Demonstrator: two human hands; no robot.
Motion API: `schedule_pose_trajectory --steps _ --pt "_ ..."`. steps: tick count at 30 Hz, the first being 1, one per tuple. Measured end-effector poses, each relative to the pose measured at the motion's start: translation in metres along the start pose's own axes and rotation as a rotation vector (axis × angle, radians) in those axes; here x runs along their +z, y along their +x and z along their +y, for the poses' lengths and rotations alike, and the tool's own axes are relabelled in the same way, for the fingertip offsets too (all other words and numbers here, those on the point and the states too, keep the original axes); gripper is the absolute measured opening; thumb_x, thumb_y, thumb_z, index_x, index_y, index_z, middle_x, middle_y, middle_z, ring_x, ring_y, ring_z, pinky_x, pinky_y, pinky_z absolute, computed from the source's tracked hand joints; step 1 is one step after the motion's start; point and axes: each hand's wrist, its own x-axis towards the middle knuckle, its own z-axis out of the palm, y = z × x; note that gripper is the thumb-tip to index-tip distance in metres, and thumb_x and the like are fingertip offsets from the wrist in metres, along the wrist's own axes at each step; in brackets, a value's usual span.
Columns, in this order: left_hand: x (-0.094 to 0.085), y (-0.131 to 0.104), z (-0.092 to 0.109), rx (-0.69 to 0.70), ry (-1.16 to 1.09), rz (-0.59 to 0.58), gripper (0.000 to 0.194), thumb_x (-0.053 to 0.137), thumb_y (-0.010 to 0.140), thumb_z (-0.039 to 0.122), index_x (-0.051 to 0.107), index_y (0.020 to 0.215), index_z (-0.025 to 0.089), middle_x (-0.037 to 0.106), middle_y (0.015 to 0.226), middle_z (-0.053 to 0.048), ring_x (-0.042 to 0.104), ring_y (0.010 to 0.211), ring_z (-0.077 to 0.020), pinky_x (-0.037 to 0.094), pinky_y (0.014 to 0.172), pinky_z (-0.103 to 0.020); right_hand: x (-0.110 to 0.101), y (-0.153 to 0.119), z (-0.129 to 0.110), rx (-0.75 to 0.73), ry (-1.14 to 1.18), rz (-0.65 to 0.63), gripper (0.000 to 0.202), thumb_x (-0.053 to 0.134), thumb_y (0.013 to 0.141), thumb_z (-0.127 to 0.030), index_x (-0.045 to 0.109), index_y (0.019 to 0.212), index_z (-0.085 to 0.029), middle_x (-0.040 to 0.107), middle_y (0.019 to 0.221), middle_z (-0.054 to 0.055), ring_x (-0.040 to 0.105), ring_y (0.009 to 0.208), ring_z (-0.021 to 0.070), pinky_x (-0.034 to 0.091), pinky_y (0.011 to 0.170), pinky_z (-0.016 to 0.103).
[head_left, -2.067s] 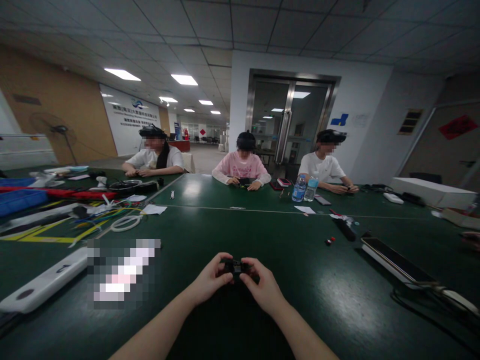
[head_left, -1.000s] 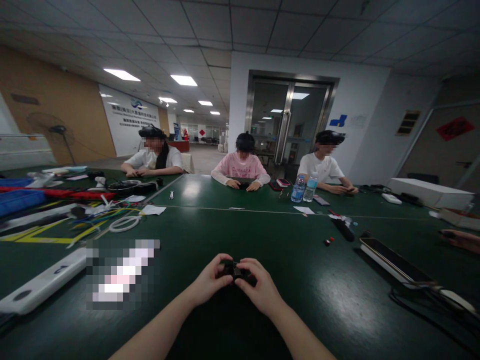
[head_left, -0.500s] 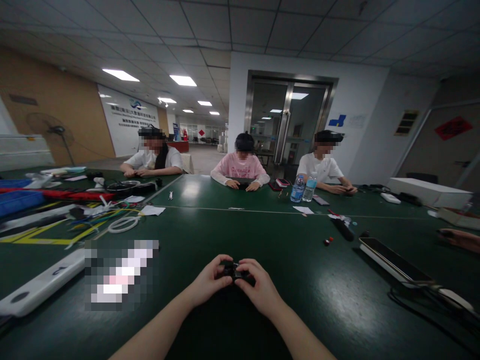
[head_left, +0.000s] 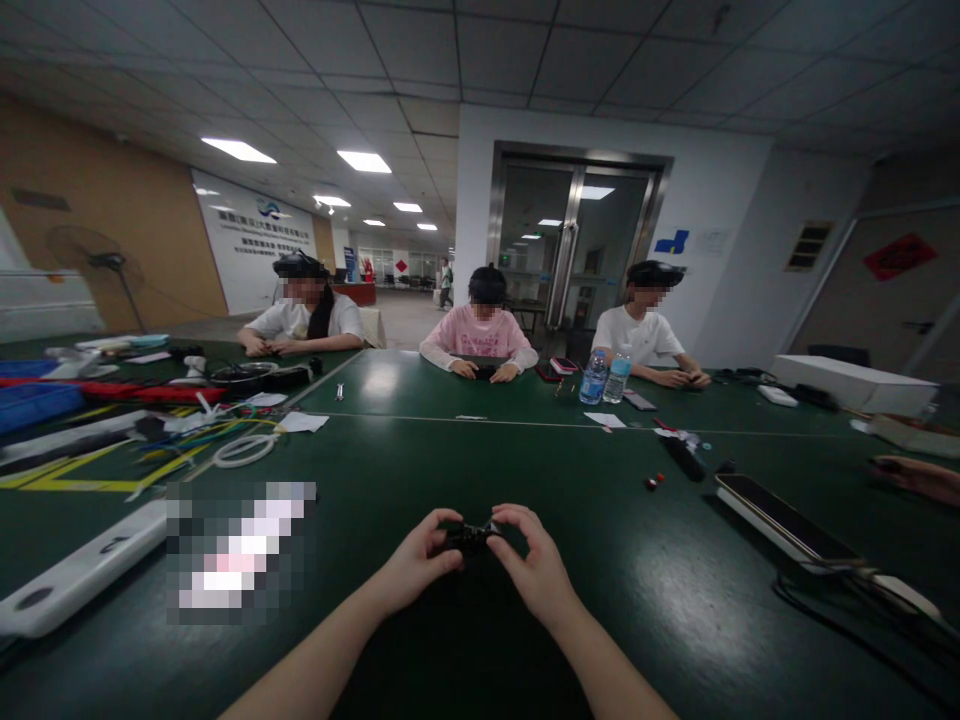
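A small dark object (head_left: 474,537) is held between my two hands, just above the green table (head_left: 420,465). My left hand (head_left: 421,562) grips its left end between thumb and fingers. On the other side, my right hand (head_left: 531,560) pinches its right end with the thumb and fingertips. The object's middle shows between the fingertips, but its details are too dark and small to make out.
A white power strip (head_left: 82,570) and a blurred-out bright item (head_left: 247,550) lie to the left. A phone (head_left: 787,520) with cables is at the right. Bottles (head_left: 592,378) stand farther back. Three people sit opposite; another person's hand (head_left: 915,478) shows at right.
My right hand has shifted slightly right and up, its fingers now at the object's right end, so more of the dark object shows. My left hand has barely moved.
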Motion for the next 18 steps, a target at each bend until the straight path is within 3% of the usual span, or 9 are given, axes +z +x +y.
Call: schedule_pose_trajectory --steps 7,18 --pt "-0.002 -0.004 0.004 -0.023 0.008 -0.015 0.039 0.056 0.079 0.025 0.037 0.113 0.023 0.061 0.095 -0.003 0.058 0.086 -0.0181 0.041 0.078 -0.035 -0.01 0.0 -0.003 0.09 0.007 0.068 0.019 0.056 0.077 -0.03 0.058 0.094 -0.022 0.061 0.094 0.004 0.055 0.094 0.0217 0.042 0.089 0.04" --pt "-0.001 -0.005 0.009 -0.045 -0.009 -0.014 0.041 0.058 0.077 0.027 0.038 0.112 0.023 0.061 0.099 -0.005 0.058 0.087 -0.0189 0.041 0.08 -0.036 -0.02 0.003 0.012 0.049 0.044 0.214 0.02 0.055 0.077 -0.031 0.057 0.094 -0.021 0.061 0.091 0.005 0.056 0.09 0.0206 0.045 0.083 0.037"
